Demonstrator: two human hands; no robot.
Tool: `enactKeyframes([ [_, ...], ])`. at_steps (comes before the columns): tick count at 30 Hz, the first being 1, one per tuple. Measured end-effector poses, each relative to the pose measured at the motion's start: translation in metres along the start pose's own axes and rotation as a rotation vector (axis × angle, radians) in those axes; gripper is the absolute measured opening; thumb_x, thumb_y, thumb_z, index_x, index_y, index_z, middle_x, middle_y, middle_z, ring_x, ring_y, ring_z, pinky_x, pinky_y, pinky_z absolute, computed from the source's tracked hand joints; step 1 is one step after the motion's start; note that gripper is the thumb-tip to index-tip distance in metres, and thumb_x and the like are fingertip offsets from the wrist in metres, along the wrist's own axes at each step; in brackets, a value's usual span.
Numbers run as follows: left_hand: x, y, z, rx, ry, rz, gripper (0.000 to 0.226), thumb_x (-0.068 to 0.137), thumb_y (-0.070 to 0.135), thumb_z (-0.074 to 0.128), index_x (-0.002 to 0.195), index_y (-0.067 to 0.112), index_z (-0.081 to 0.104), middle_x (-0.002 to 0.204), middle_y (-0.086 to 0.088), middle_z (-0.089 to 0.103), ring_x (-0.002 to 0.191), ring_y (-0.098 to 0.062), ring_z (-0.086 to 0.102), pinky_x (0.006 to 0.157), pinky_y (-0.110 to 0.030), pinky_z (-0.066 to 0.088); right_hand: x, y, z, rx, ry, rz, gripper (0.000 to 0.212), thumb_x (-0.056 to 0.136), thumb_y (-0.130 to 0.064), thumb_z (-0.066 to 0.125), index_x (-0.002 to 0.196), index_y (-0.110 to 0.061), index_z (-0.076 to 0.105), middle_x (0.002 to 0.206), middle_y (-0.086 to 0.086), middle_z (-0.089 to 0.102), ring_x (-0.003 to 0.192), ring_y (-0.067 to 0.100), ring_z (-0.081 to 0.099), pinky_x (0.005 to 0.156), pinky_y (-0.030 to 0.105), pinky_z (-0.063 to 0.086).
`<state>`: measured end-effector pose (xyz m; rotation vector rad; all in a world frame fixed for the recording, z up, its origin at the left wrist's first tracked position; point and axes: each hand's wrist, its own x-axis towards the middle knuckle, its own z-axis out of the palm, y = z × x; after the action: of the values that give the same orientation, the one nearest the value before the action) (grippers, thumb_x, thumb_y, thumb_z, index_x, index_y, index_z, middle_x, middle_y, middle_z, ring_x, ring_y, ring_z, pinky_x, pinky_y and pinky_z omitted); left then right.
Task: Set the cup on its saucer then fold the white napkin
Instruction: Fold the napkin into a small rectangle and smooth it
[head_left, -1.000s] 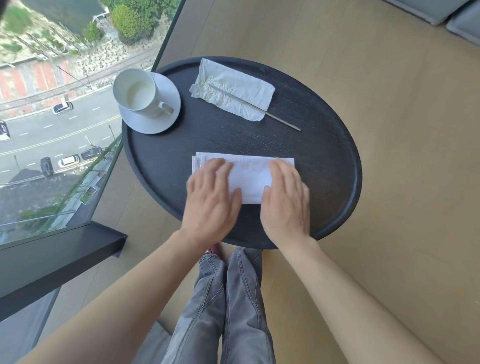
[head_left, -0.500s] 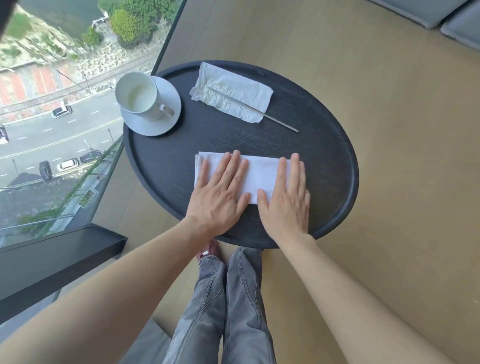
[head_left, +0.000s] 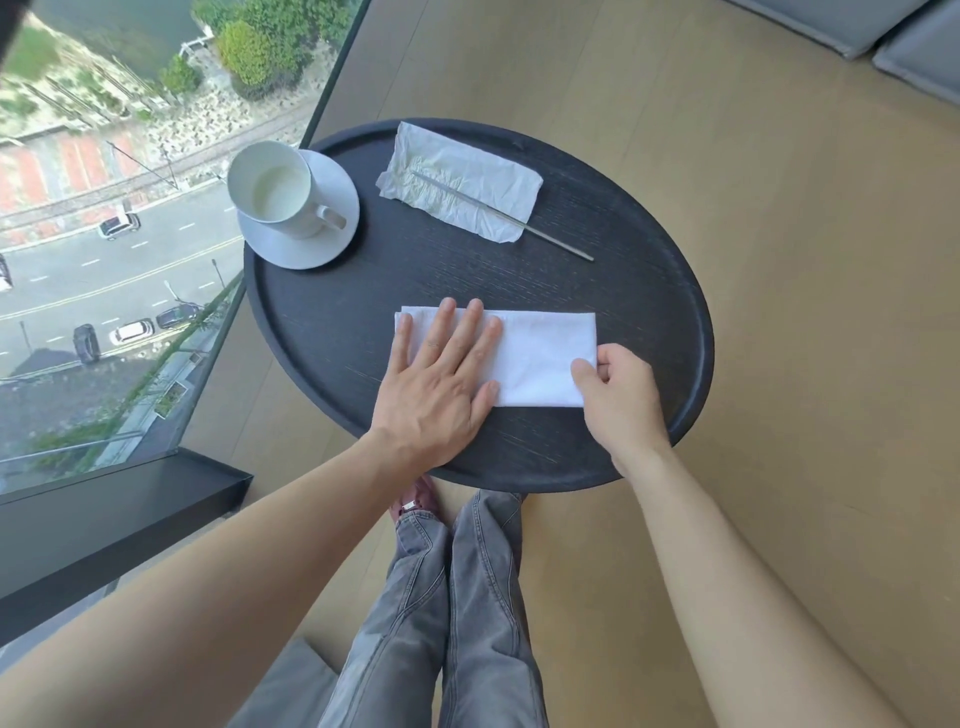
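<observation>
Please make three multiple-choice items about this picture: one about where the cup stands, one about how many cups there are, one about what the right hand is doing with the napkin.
1. Where does the cup stand?
A. on the saucer
B. on the napkin
C. on the floor

2. How many cups are on the table?
A. one
B. two
C. three

3. What is the right hand doing?
A. lying flat on the table
B. pinching the napkin's right edge
C. holding the cup's handle

Answers:
1. A, the cup sits on the saucer at the table's far left.
2. A, only one cup shows.
3. B, its fingers close on the napkin at the near right corner, while the left hand presses flat on the other end.
</observation>
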<state>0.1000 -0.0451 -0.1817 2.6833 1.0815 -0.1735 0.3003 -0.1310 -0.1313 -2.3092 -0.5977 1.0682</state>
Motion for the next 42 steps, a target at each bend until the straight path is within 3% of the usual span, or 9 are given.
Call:
enactKeyframes([
  [3, 0.004, 0.013, 0.001, 0.011, 0.013, 0.012, 0.067, 0.107, 0.056, 0.025, 0.166, 0.026, 0.013, 0.175, 0.002, 0.01, 0.161, -0.028, 0.003, 0.123, -0.053, -0.018, -0.003, 0.011, -0.012, -0.021, 0.018, -0.069, 0.016, 0.098, -0.023, 0.055, 0.082, -0.02, 0.057, 0.07, -0.005, 0.055, 0.061, 0.01, 0.044, 0.056, 0.03, 0.037],
  [7, 0.016, 0.037, 0.005, -0.007, -0.004, 0.011, 0.068, 0.106, 0.055, 0.026, 0.166, 0.025, 0.014, 0.175, 0.0, 0.01, 0.161, -0.03, 0.003, 0.124, -0.058, -0.011, -0.006, 0.016, -0.029, 0.047, 0.075, -0.068, 0.012, 0.098, -0.023, 0.054, 0.088, -0.019, 0.061, 0.082, 0.009, 0.065, 0.067, 0.017, 0.052, 0.062, 0.032, 0.042],
  [13, 0.017, 0.042, -0.001, -0.09, -0.016, 0.009, 0.068, 0.107, 0.051, 0.028, 0.166, 0.018, 0.016, 0.175, -0.002, 0.009, 0.161, -0.027, 0.003, 0.126, -0.057, -0.003, -0.019, -0.007, -0.039, 0.046, 0.106, -0.132, 0.016, 0.095, -0.017, 0.054, 0.097, -0.025, 0.068, 0.087, 0.002, 0.07, 0.077, 0.02, 0.061, 0.066, 0.027, 0.05],
  [16, 0.008, 0.02, -0.007, -0.107, 0.052, -0.019, 0.07, 0.106, 0.046, 0.034, 0.164, 0.009, 0.019, 0.173, -0.007, 0.014, 0.16, -0.026, 0.009, 0.129, -0.05, 0.006, -0.032, -0.025, -0.032, 0.011, 0.143, -0.224, 0.019, 0.091, -0.013, 0.054, 0.095, -0.021, 0.07, 0.083, 0.003, 0.065, 0.077, 0.02, 0.058, 0.069, 0.032, 0.05],
  [21, -0.009, -0.02, -0.005, -0.072, 0.042, -0.123, 0.069, 0.106, 0.047, 0.034, 0.165, 0.018, 0.016, 0.174, -0.002, 0.012, 0.161, -0.023, 0.006, 0.128, -0.048, 0.006, -0.052, -0.054, 0.001, -0.094, 0.171, -0.4, 0.012, 0.09, -0.009, 0.058, 0.096, -0.012, 0.068, 0.074, 0.001, 0.052, 0.069, 0.016, 0.048, 0.066, 0.032, 0.044],
  [31, -0.012, -0.036, -0.009, -0.173, 0.002, -0.164, 0.06, 0.108, 0.049, 0.025, 0.165, 0.03, 0.019, 0.174, -0.002, 0.014, 0.161, -0.025, 0.006, 0.128, -0.047, 0.009, -0.06, -0.07, 0.085, -0.289, 0.057, -0.373, 0.04, 0.098, -0.016, 0.053, 0.138, -0.012, 0.055, 0.12, 0.008, 0.06, 0.108, 0.03, 0.059, 0.083, 0.039, 0.046],
  [37, -0.016, -0.04, -0.023, -0.413, 0.087, -0.232, 0.06, 0.107, 0.03, 0.032, 0.162, 0.006, 0.027, 0.17, -0.012, 0.024, 0.159, -0.026, 0.015, 0.128, -0.043, 0.015, -0.049, -0.057, 0.102, -0.323, -0.05, -0.39, 0.045, 0.103, -0.014, 0.045, 0.148, -0.008, 0.044, 0.129, 0.013, 0.057, 0.117, 0.032, 0.057, 0.093, 0.041, 0.045],
  [39, -0.017, -0.031, -0.027, -0.421, 0.123, -0.178, 0.061, 0.108, 0.031, 0.034, 0.162, 0.003, 0.027, 0.171, -0.013, 0.023, 0.16, -0.026, 0.015, 0.129, -0.04, 0.014, -0.049, -0.052, 0.096, -0.245, -0.084, -0.421, 0.044, 0.102, -0.01, 0.041, 0.145, -0.001, 0.048, 0.128, 0.017, 0.059, 0.12, 0.035, 0.057, 0.101, 0.045, 0.046],
  [42, -0.016, -0.01, -0.027, -0.334, 0.16, -0.072, 0.066, 0.107, 0.036, 0.036, 0.163, 0.003, 0.023, 0.172, -0.013, 0.017, 0.16, -0.026, 0.011, 0.129, -0.04, 0.009, -0.05, -0.041, 0.083, -0.243, 0.116, -0.552, 0.044, 0.094, -0.013, 0.039, 0.125, 0.003, 0.065, 0.115, 0.019, 0.067, 0.107, 0.041, 0.062, 0.092, 0.049, 0.05],
])
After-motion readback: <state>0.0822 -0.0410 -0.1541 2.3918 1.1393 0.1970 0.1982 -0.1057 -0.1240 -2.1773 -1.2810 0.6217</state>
